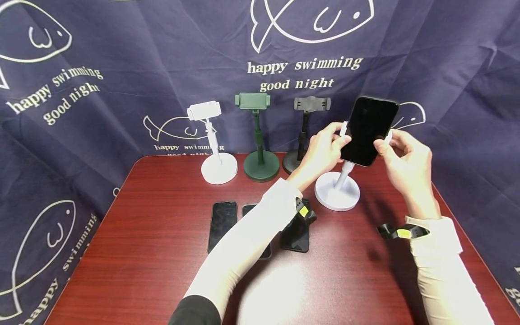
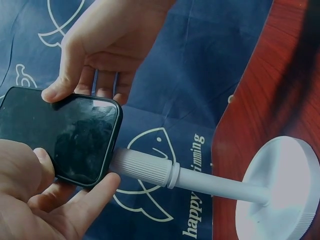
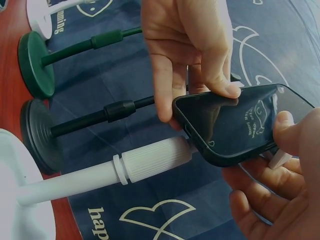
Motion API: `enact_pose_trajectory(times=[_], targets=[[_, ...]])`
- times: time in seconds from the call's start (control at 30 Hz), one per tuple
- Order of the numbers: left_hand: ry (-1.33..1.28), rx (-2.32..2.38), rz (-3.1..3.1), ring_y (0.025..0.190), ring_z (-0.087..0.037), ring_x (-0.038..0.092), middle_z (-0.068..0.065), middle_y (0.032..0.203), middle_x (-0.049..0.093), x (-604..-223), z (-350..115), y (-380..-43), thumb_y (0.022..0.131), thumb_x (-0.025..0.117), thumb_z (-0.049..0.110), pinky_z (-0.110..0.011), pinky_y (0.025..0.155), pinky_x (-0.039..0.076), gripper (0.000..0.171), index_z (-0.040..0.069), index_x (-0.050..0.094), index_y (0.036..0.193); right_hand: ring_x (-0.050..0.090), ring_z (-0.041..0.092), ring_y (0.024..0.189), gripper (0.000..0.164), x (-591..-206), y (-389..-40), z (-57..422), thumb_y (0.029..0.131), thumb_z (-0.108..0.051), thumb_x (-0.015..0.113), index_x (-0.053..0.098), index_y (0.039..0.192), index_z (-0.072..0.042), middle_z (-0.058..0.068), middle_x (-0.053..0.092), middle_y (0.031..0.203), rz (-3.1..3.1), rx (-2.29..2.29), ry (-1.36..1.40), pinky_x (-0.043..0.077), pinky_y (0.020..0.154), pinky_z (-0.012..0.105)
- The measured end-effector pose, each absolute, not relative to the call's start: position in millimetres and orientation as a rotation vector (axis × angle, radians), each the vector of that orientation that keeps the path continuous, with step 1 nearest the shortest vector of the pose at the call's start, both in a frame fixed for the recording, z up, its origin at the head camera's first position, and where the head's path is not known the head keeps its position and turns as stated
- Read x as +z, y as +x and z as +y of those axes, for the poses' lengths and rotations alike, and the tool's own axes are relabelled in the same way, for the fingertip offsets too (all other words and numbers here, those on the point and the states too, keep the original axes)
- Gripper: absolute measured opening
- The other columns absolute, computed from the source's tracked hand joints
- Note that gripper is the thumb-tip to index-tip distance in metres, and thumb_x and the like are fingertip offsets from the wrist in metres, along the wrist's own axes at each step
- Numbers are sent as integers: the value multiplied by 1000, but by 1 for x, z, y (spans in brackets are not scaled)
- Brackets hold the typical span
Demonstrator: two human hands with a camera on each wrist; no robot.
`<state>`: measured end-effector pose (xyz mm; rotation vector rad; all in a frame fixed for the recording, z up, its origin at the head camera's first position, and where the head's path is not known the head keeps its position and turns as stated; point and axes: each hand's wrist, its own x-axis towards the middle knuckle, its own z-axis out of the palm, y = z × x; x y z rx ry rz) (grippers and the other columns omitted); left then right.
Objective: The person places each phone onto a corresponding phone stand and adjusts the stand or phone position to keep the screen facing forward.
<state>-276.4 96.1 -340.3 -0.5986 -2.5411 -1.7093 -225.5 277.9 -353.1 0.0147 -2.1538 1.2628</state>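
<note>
A black smartphone (image 1: 369, 128) stands tilted at a white phone stand (image 1: 337, 192) on the right side of the table. My left hand (image 1: 322, 151) grips the phone's left edge, thumb on the front and fingers behind. On the opposite edge, my right hand (image 1: 410, 164) pinches it, thumb at the screen's border. White clamp ends (image 1: 344, 128) show beside both edges; the phone hides the rest of the holder. In the right wrist view, a white clamp piece (image 3: 280, 159) lies between the right fingers and the phone (image 3: 235, 125). The stand's ribbed post (image 2: 145, 166) rises to the phone's lower end.
Another white stand (image 1: 219, 169), a green stand (image 1: 261, 166) and a black stand (image 1: 291, 161) line the table's back. Three more phones lie flat in front: one at left (image 1: 222, 223), one (image 1: 266, 253) partly under my left sleeve, one at right (image 1: 295, 237). A printed curtain (image 1: 183, 67) hangs behind.
</note>
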Motion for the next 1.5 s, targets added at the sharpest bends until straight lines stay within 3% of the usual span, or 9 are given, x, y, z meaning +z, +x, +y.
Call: enact_pose_trajectory(times=[0.27,0.6,1.0,1.23,1.5], targets=[[-588,-1706,-2556,68,-9,73,-5,96,76,-340,96,-276,103,64,18,-15,55,55,35,15,60,137,59,-13,66,23,-356,-228,280,92,-13,77,75,114,-8,-37,63,79,-2163,1288,-8,45,67,6],[-594,-1660,-2586,64,-8,71,-2,93,74,-335,96,-274,103,63,19,-15,55,55,32,14,61,135,57,-15,72,31,-355,-228,280,93,-17,75,73,117,1,-42,59,80,-2171,1233,-38,41,72,8],[-598,-1633,-2605,63,-7,71,-1,91,72,-330,95,-274,104,62,18,-15,54,55,29,12,62,132,59,-13,70,20,-352,-228,275,92,-27,78,76,106,-12,-35,62,78,-2129,1264,-20,44,71,7],[-607,-1650,-2600,70,-7,72,-2,96,72,-330,95,-274,104,62,17,-16,54,55,28,12,62,131,58,-12,70,16,-352,-227,275,93,-28,77,76,103,-16,-34,62,77,-2120,1261,-11,44,72,7],[-590,-1660,-2603,68,-6,72,-1,93,73,-331,96,-275,103,62,17,-16,54,55,29,12,62,132,60,-11,73,21,-353,-228,275,93,-28,77,77,108,-14,-34,63,80,-2120,1279,-17,44,73,7]])
